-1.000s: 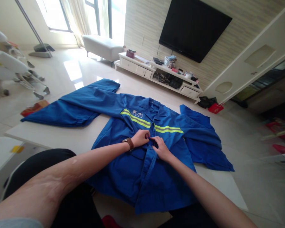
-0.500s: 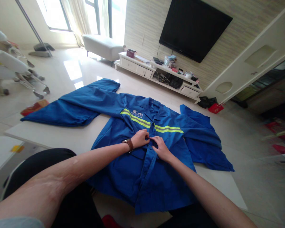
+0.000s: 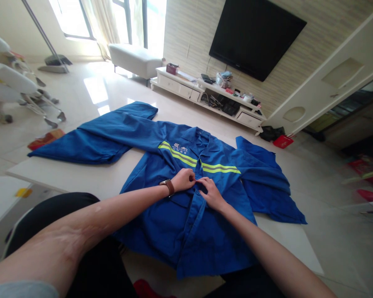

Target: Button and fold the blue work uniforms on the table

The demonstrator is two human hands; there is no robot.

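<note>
A blue work jacket (image 3: 217, 231) with yellow-and-grey reflective stripes lies front up, its collar away from me and its lower hem hanging over the near table edge. At the front placket, just below the stripes, my left hand (image 3: 183, 180) pinches the cloth, a brown-strapped watch (image 3: 168, 187) on its wrist. Facing it, my right hand (image 3: 210, 193) grips the same placket edge, thumb and fingers bent. Their fingertips almost meet. Whatever small part lies between them is hidden. A button (image 3: 198, 192) shows just below the fingers.
Under the jacket is a white table (image 3: 112, 179). Blue trousers (image 3: 71, 147) lie beneath the left sleeve, and more blue cloth (image 3: 261, 153) under the right. Farther off stand a white TV cabinet (image 3: 174, 85), a grey bench (image 3: 133, 58) and a wheeled white frame (image 3: 34, 99).
Both hands stay at the same spot on the placket, with only slight finger movement. The jacket lies as before, and the view has shifted very slightly.
</note>
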